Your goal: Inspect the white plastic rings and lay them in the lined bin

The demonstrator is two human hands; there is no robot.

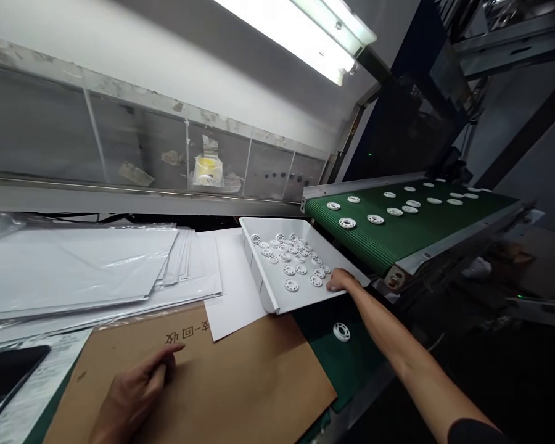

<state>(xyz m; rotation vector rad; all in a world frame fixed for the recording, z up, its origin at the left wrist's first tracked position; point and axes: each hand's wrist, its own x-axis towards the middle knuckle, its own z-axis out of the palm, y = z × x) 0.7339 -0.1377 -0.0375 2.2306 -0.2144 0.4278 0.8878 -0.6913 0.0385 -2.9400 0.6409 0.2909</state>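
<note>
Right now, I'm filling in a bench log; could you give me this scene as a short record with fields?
left hand: left hand above or on the cardboard, nothing visible in its grip
right hand: right hand at the tray's near edge; whether it holds anything is hidden
tray: white tray, many rings inside
belt: green belt, more rings spread along it
loose ring: loose ring on green surface beside the right forearm
</note>
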